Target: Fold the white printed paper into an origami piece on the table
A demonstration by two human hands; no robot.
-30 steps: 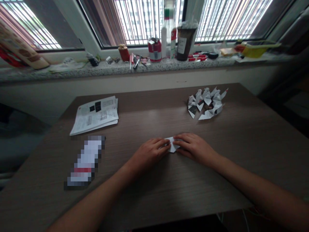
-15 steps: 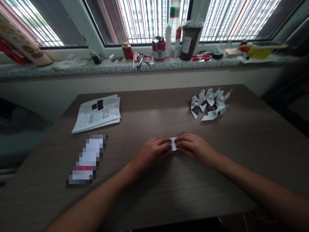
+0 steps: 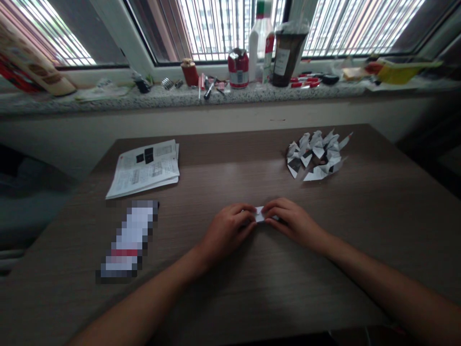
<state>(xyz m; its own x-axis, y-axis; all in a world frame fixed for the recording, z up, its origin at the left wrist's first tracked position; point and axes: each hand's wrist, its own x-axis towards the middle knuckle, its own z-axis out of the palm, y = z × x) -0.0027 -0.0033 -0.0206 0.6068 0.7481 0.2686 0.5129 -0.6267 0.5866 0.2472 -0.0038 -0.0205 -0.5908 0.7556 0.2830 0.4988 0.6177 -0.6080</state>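
Note:
A small folded piece of white paper (image 3: 260, 215) lies between my two hands at the middle of the table. My left hand (image 3: 230, 225) grips its left end, fingers curled and thumb at the near edge. From the other side my right hand (image 3: 288, 221) pinches the right end the same way. Only the paper's centre shows; its ends are hidden under my fingers. Beyond my right hand stands a ring of folded paper pieces (image 3: 317, 156), white with dark printed patches and pointed tips.
A stack of printed sheets (image 3: 144, 168) lies at the table's back left. Nearer is a pixelated, phone-shaped thing (image 3: 127, 238). Along the granite windowsill (image 3: 158, 102) stand a red can (image 3: 238, 69), a bottle (image 3: 256, 48), a dark drink cup (image 3: 286, 55) and a yellow container (image 3: 396, 72).
Both hands keep hold of the paper. My fingers have shifted slightly, with both thumbs now clearer at its near edge. The camera view has moved a little.

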